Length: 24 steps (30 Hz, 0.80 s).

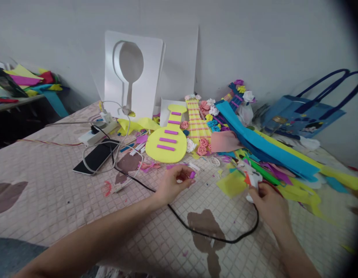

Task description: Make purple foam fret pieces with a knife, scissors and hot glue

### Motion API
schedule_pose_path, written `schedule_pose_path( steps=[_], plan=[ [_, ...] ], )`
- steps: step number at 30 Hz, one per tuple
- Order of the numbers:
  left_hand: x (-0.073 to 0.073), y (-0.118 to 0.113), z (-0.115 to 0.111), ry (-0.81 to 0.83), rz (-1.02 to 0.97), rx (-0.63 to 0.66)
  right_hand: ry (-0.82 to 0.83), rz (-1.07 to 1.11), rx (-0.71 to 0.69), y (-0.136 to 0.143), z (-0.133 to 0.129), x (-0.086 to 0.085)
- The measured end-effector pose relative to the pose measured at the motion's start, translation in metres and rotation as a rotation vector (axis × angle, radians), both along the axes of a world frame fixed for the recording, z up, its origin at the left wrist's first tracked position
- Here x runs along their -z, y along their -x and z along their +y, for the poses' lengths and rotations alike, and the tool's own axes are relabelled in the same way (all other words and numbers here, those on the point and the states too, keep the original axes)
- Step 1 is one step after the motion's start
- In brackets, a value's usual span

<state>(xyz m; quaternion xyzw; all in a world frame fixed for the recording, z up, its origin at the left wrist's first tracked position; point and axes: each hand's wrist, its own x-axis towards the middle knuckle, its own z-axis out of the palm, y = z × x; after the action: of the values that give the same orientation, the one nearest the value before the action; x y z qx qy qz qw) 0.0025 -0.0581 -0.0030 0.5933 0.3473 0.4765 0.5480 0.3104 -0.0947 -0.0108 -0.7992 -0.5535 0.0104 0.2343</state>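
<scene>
1. pinched a small purple piece narrowly between thumb and fingertips of the left hand, over a pale grid-patterned table covering.
2. gripped a white-and-orange glue gun with curled fingers of the right hand, beside a thin yellow sheet.
3. trailed a thin black cord from the gun.
4. had a flat yellow guitar-shaped cutout with purple strips beyond the left hand.

The patterned table bears a phone, power strip and black cord
</scene>
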Motion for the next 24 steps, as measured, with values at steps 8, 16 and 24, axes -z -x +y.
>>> schedule_pose_path(
  steps=[8,16,24],
  plan=[
    [-0.002,0.002,0.003,-0.049,0.034,-0.077,0.026,1.344,-0.337,0.050,-0.022,-0.031],
    [0.000,0.005,0.007,-0.056,0.081,-0.088,0.149,1.251,-0.467,0.079,-0.038,-0.036],
    [0.001,0.005,0.006,-0.061,0.063,-0.073,-0.012,0.561,-0.546,0.091,-0.043,-0.039]
  ],
)
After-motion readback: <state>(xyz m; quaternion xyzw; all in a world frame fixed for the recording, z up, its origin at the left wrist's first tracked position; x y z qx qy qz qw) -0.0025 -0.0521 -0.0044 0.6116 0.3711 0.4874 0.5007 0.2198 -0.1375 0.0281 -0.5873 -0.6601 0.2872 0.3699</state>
